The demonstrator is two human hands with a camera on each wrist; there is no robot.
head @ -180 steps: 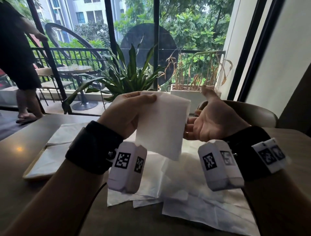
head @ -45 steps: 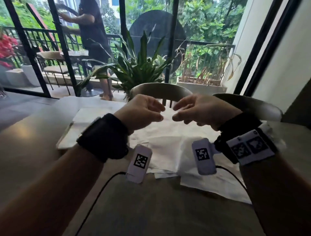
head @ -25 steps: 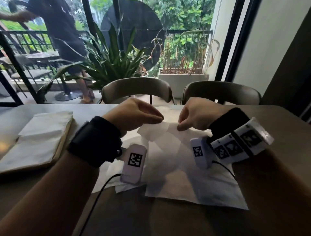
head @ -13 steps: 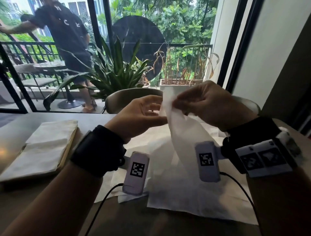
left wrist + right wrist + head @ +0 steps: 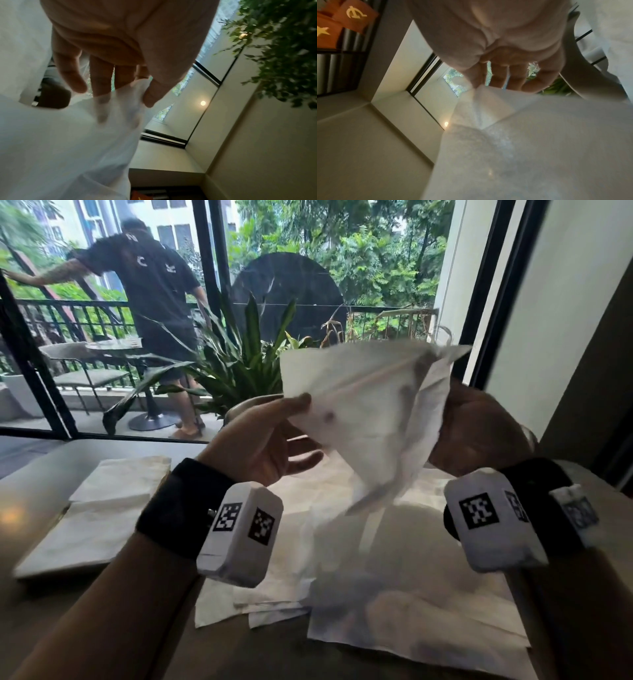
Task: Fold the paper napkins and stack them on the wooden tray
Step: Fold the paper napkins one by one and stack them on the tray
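Note:
A white paper napkin (image 5: 370,409) hangs in the air above the table, stretched between both hands. My left hand (image 5: 303,419) pinches its left edge, thumb in front and fingers behind, palm turned up. My right hand (image 5: 476,426) grips the bunched right edge, its fingers mostly hidden by the paper. In the left wrist view the napkin (image 5: 68,148) drapes over the fingers (image 5: 101,86). In the right wrist view the napkin (image 5: 530,148) starts at the fingertips (image 5: 513,82). Folded napkins (image 5: 109,501) lie stacked on the wooden tray (image 5: 68,571) at the left.
A loose pile of unfolded napkins (image 5: 394,594) covers the table under my hands. A chair back (image 5: 246,405) stands at the table's far side, with a leafy plant (image 5: 239,361) and a glass wall behind. A person (image 5: 154,302) moves on the balcony outside.
Both hands have risen and moved apart, spreading the napkin wide in the air. My left palm has turned upward.

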